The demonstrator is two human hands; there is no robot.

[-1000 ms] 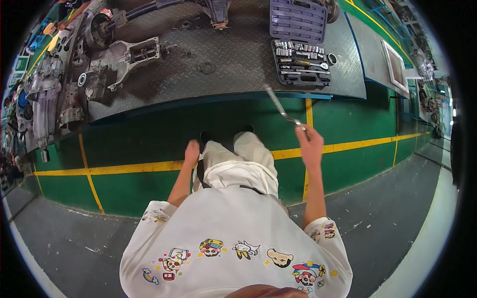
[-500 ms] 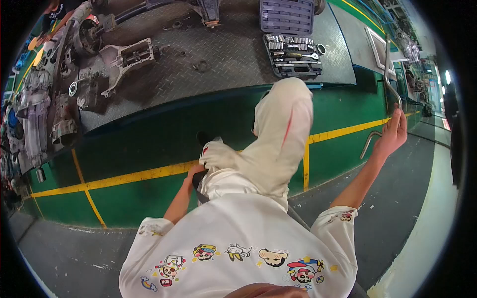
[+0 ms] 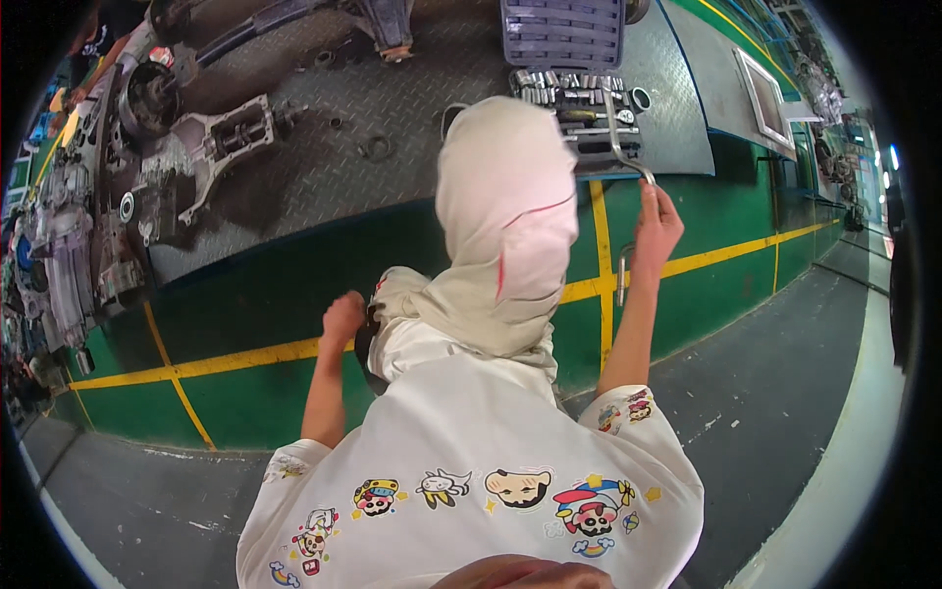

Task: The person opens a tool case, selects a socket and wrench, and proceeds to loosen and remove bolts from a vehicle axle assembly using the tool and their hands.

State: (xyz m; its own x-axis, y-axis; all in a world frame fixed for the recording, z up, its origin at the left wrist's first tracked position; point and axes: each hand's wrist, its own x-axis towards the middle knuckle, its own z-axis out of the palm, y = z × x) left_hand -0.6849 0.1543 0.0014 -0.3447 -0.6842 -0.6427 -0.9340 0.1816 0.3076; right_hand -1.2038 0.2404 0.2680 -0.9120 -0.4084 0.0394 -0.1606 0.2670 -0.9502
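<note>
A: Right hand (image 3: 655, 234)?
B: Closed around a bent metal bar (image 3: 617, 147). Upper length rises past the fingers, slanting away from the body; lower end shows below the hand, beside the wrist.

A: Where does the bar sit against the bench?
B: Upper part overlaps the open socket case (image 3: 561, 34) in view. Touching or held above it, cannot tell.

A: Left hand (image 3: 343, 315)?
B: Low, at the person's left side, near the hip. Fingers curled in, narrow. Whether anything is inside, cannot tell.

A: Legs?
B: One knee (image 3: 505, 187) raised, pale trousers, covering part of the bench edge from view.

A: On the bench?
B: Tread-plate top (image 3: 324, 187). Case toward the right, lid back, rows of sockets, a ratchet with a yellowish handle. Metal ring (image 3: 641, 99) just right of the case. Opened gear housing (image 3: 235, 133) on the left; a flat dark ring (image 3: 375, 148) between housing and case.

A: Floor?
B: Green (image 3: 255, 304), crossed by yellow lines (image 3: 726, 255).
</note>
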